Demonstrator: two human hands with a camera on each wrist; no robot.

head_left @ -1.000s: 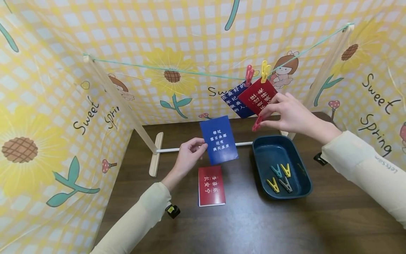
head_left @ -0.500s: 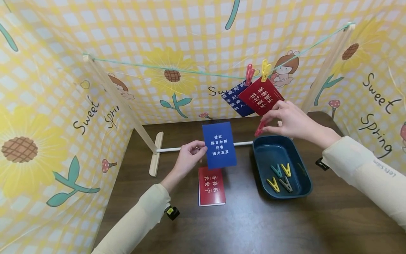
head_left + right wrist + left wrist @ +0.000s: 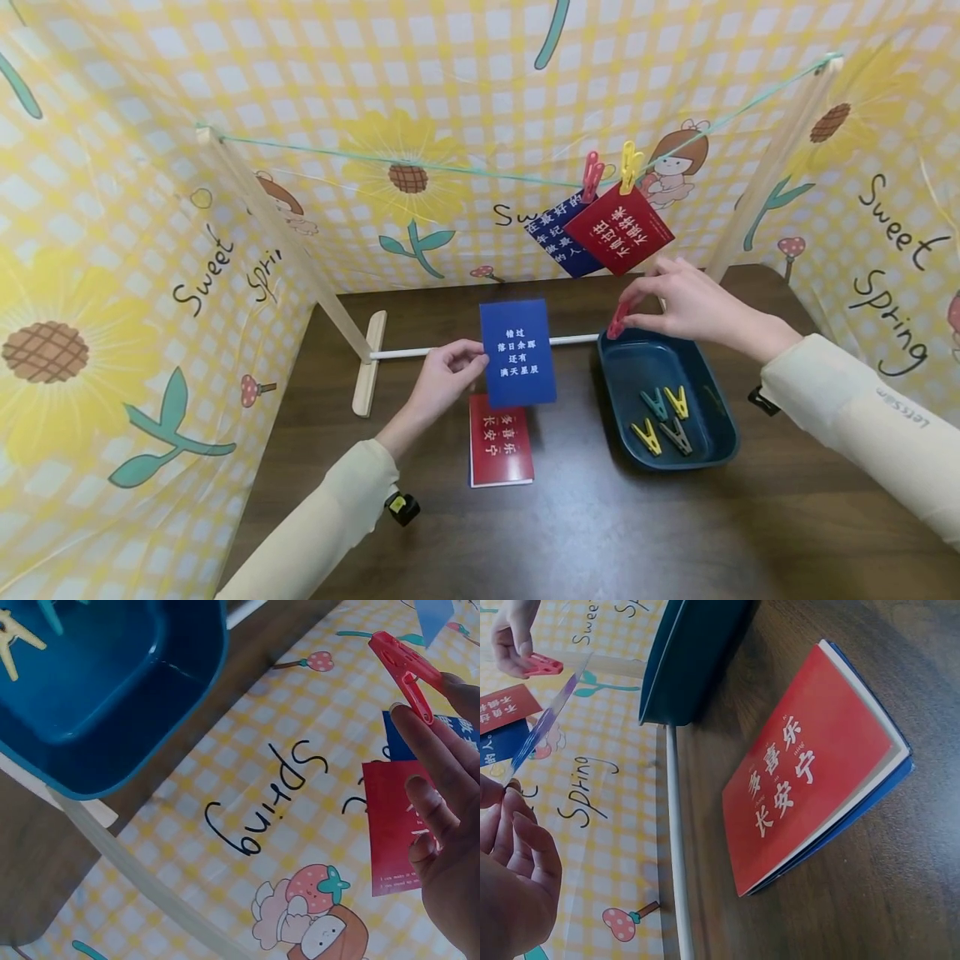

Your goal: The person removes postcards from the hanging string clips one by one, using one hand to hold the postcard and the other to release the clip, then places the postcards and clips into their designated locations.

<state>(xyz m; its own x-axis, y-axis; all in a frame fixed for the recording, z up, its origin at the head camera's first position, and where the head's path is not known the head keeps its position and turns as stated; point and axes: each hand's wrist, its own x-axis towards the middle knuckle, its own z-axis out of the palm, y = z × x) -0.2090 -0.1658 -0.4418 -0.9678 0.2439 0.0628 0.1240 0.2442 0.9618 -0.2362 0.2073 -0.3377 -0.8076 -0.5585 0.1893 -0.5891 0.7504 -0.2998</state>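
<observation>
My left hand (image 3: 444,375) pinches the left edge of a blue card (image 3: 517,387) with white writing, held upright above the table; the left wrist view shows this card nearly edge-on. Between the thumb and fingers of my right hand (image 3: 678,304) is a red clothespin (image 3: 405,671), over the far left rim of the dark blue basin. A red card (image 3: 621,229) under a yellow clothespin (image 3: 628,171) and another blue card (image 3: 566,237) under a pink-red clothespin (image 3: 592,175) hang from the green string (image 3: 465,170). Below my left hand's card lies a stack of cards (image 3: 802,772), red on top.
The blue basin (image 3: 611,392) on the right holds several clothespins (image 3: 677,435). Wooden posts (image 3: 288,242) at left and right carry the string, and a white rod (image 3: 405,353) runs low between them. Patterned cloth (image 3: 285,67) stands behind and at both sides.
Both hands have come down: the left with its blue card, now more upright, and the right with the red clothespin, away from the hanging red card toward the basin. The hanging cards stay on the string.
</observation>
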